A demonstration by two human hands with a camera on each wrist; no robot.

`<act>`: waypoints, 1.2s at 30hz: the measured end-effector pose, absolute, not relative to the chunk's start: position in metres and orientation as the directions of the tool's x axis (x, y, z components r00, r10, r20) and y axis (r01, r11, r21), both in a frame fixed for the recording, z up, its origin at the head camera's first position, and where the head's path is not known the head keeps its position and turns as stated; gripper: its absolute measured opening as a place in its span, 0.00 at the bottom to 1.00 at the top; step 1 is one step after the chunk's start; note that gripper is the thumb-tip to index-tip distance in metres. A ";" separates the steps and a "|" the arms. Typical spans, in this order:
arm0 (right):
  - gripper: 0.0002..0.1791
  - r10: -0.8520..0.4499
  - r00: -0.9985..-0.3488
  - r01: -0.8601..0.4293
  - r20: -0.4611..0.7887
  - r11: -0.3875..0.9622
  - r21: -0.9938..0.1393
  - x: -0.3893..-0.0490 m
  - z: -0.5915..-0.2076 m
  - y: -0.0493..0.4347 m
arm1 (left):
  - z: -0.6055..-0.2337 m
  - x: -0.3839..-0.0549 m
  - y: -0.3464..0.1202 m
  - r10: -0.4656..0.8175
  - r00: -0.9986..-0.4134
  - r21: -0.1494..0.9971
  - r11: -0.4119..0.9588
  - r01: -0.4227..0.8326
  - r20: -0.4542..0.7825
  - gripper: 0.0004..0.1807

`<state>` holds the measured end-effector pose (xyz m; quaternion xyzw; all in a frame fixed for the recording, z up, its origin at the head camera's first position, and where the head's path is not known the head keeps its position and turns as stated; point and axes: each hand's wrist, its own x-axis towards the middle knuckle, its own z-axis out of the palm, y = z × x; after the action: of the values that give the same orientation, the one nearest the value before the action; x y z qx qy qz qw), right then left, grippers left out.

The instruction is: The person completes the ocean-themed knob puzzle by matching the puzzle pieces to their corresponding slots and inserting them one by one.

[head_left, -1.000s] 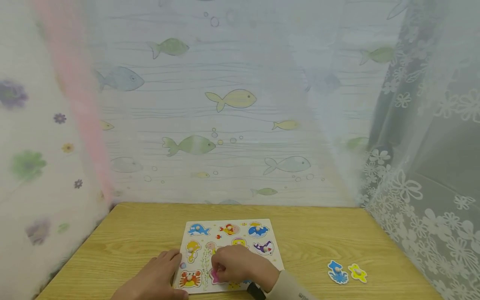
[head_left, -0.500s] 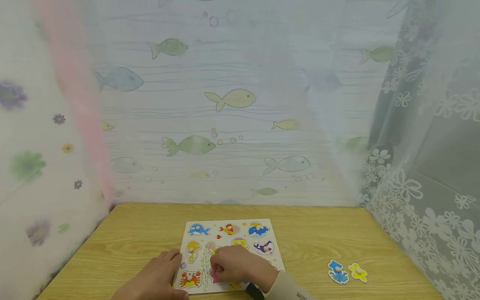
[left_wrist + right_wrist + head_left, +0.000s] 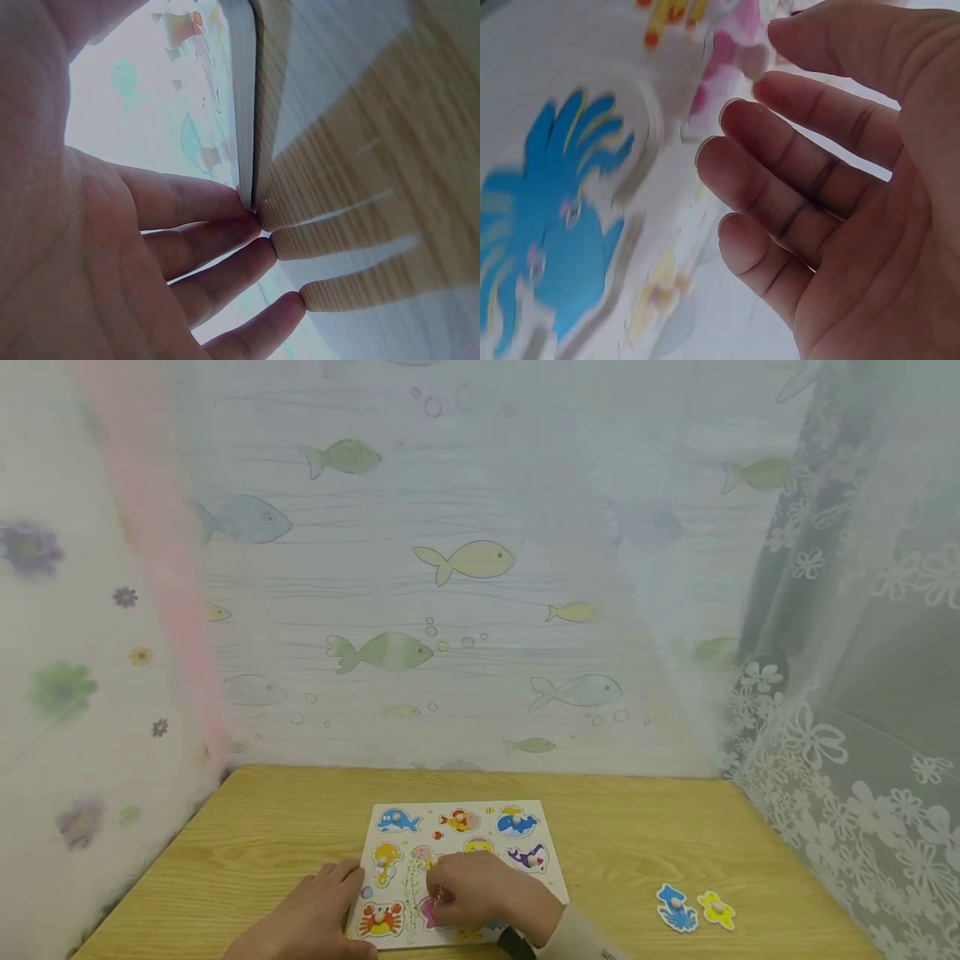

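Observation:
A white puzzle board [image 3: 461, 805] with knobbed sea-animal pieces lies on the wooden table. At its left edge, my left hand [image 3: 311, 910] rests with fingers extended; in the left wrist view the fingertips [image 3: 247, 217] meet the board's side and the tabletop. Over the board's lower middle, my right hand [image 3: 480, 889] pinches the small wooden knob [image 3: 752, 60] of a pink puzzle piece [image 3: 731, 34] between thumb and index finger. The other fingers are loosely bent. Beside that piece is a blue squid picture [image 3: 570, 255] with a recess-like outline. My right hand covers part of the board.
Right of the board, a blue squid piece [image 3: 677, 907] and a yellow starfish piece [image 3: 717, 910] lie on the table [image 3: 637, 827]. An orange crab piece [image 3: 381, 919] sits at the board's lower left. A fish-patterned curtain [image 3: 480, 693] hangs behind the table.
The camera view has shifted slightly. Both hands stay in nearly the same place, and the right thumb and index finger look slightly farther apart around the knob.

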<state>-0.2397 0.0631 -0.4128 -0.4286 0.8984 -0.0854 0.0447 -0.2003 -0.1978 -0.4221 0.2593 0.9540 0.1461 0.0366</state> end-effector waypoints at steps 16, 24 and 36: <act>0.04 -0.680 -0.733 -0.672 0.022 0.719 -0.177 -0.230 -0.407 0.137 | -0.425 -0.202 -0.196 0.500 -0.866 0.289 0.829 0.479 0.000 0.58; 0.05 -0.636 -0.771 -0.632 0.045 0.755 -0.175 -0.221 -0.408 0.175 | -0.426 -0.200 -0.197 0.514 -0.858 0.268 0.824 0.500 0.020 0.57; 0.05 -0.579 -0.803 -0.596 0.142 0.775 -0.213 -0.216 -0.406 0.250 | -0.423 -0.201 -0.199 0.505 -0.863 0.289 0.826 0.484 0.002 0.59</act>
<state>-0.2160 0.2501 -0.4062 -0.3118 0.9413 -0.1244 -0.0340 -0.2006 -0.1987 -0.4230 0.2591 0.9547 0.1414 0.0374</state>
